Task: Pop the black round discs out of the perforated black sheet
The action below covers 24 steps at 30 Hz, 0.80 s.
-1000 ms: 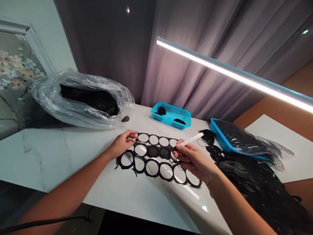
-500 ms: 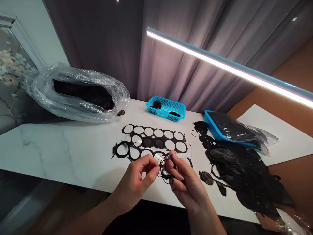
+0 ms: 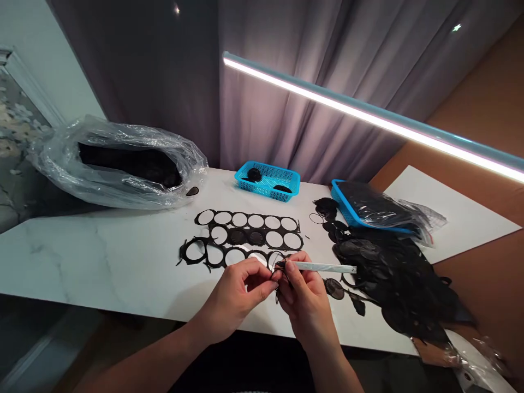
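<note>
My left hand (image 3: pixel 235 297) is closed in a pinch on thin black loops (image 3: pixel 278 274) of cord or wire. My right hand (image 3: pixel 307 300) is closed too, with thumb and forefinger on a slim pale stick-like tool (image 3: pixel 325 267) that points right. The tool's working end is hidden near the fingertips, where the loops meet it. Some loops also run against my right fingers. Just beyond both hands lie strips of black mesh with round cut-outs (image 3: pixel 231 219), and dark discs (image 3: pixel 256 237) sit in two openings of the middle strip.
A large clear plastic bag (image 3: pixel 118 194) with black material stands at the left. A blue basket (image 3: pixel 266 188) holds a few black pieces at the back. On the right are another blue basket (image 3: pixel 347 204) with a bag and a black mesh pile (image 3: pixel 393 278). A lit lamp bar (image 3: pixel 347 106) hangs above.
The pale tool has turned and now shows clearly, pointing right. My hands have come closer together, and the loops are bunched between my fingertips. The view has shifted slightly.
</note>
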Available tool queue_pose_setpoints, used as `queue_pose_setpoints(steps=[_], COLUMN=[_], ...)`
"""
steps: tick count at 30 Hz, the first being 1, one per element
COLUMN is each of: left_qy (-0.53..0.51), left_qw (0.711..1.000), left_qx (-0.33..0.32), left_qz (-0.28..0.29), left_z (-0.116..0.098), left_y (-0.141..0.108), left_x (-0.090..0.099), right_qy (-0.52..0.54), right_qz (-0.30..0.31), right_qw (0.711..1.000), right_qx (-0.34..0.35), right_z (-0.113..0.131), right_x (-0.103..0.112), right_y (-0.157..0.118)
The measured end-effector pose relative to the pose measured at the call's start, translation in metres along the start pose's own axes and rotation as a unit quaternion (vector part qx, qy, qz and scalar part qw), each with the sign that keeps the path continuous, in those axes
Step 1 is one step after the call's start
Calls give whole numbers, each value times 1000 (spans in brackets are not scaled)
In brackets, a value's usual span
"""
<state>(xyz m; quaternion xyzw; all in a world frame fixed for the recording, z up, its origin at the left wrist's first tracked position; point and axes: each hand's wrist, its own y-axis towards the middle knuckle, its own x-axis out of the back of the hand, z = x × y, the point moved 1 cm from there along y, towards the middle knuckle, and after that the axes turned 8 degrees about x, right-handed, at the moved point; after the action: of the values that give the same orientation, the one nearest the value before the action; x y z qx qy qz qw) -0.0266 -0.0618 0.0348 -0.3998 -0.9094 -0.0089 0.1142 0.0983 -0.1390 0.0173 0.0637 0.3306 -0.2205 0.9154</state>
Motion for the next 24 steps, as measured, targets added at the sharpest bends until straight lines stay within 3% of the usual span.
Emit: queue_pose_setpoints(steps=[5, 9, 15, 17, 20, 24], left_qy=[70, 102, 231, 243, 283, 320], left_qw=[997, 993, 957, 951, 937, 907], left_qx=[-7, -21, -68, -87, -129, -191], left_qz=[10, 48, 160, 168, 159, 198], left_z=[-13, -33, -58, -63, -74, -94], left_y=[11, 33, 104, 140, 190, 226], left_x=[-9, -14, -34, -53, -99, -155], right_qy=[16, 92, 152, 150, 156, 158], right_qz=[-67, -133, -214, -237, -246, -249], right_qw=[995, 985, 958, 949, 940, 932], right_qx=[68, 64, 113, 146, 178, 211], right_z=[9, 24, 45, 50, 57, 61], right_x=[28, 55, 96, 108, 118, 119], right_y=[3, -1, -13, -16, -17, -16])
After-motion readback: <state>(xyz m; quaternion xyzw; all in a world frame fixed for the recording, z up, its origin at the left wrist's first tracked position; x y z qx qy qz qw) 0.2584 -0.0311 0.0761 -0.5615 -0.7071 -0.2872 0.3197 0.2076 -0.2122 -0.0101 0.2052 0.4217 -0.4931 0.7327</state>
